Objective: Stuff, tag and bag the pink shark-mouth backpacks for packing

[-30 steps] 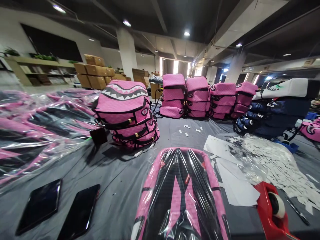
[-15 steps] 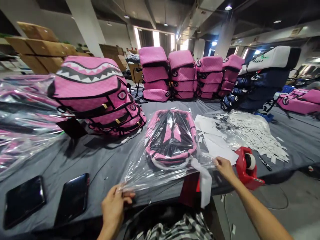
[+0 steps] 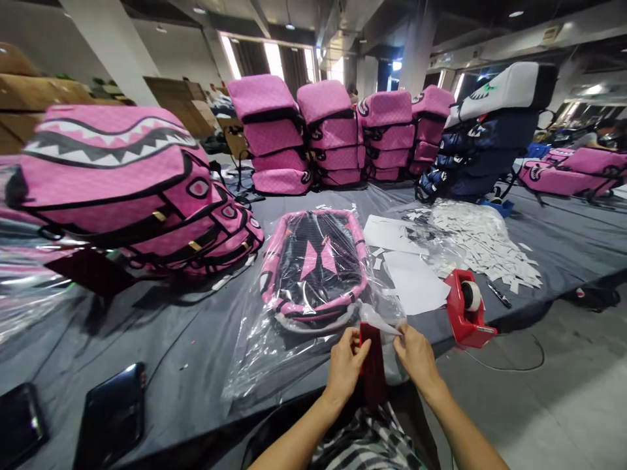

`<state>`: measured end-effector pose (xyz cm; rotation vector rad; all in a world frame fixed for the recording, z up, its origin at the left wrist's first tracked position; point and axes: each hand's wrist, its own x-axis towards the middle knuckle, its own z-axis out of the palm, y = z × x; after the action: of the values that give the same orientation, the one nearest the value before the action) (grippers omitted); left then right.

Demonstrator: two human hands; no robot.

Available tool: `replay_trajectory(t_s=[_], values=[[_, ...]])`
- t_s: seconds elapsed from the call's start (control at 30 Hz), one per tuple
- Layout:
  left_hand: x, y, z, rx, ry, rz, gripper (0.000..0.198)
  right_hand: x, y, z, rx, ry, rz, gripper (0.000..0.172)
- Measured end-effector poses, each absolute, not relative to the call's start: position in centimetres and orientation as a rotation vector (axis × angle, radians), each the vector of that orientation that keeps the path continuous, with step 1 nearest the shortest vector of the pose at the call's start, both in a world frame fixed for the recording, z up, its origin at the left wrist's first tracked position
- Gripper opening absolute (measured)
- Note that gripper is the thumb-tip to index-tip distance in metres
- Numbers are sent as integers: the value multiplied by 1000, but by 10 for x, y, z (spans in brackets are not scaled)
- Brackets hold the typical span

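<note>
A pink and black backpack [image 3: 313, 267] lies inside a clear plastic bag [image 3: 259, 352] in front of me, its black mesh side up. By the near edge of the bag, my left hand [image 3: 345, 365] pinches the top of a dark red hang tag [image 3: 373, 372], which dangles over the table edge. My right hand [image 3: 415, 359] is closed on a thin whitish strip [image 3: 382, 323] that runs from the backpack's lower right corner. Both hands are close together, just below that corner. How the tag and strip are joined cannot be made out.
Stacked pink backpacks [image 3: 117, 176] stand at left, with more pink stacks [image 3: 274, 137] behind. A red tape dispenser [image 3: 467, 310], white paper [image 3: 416, 281], a pen [image 3: 499, 295] and a heap of small white labels [image 3: 480, 254] lie at right. A black phone [image 3: 112, 414] rests at front left.
Both hands have let go of the plastic bag's near edge and come together at its middle. The left has taken the red tag, the right the whitish strip. My view has shifted right.
</note>
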<state>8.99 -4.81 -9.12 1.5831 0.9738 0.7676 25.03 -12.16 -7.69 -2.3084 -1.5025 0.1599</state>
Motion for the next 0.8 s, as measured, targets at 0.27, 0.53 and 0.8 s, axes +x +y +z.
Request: replay_trajectory(t_s=[0.27,0.53,0.8], values=[[91,-23,-90,2619,557,849,32,253,-139,-66,-1936,-1426,475,20],[98,14,-44,3205,-495,405,17,261,-124,-76,-1835,-1326,641,7],[137,5,-30,3128,-526,281,16,234,-178,-72,-1819,-1831,-232,19]])
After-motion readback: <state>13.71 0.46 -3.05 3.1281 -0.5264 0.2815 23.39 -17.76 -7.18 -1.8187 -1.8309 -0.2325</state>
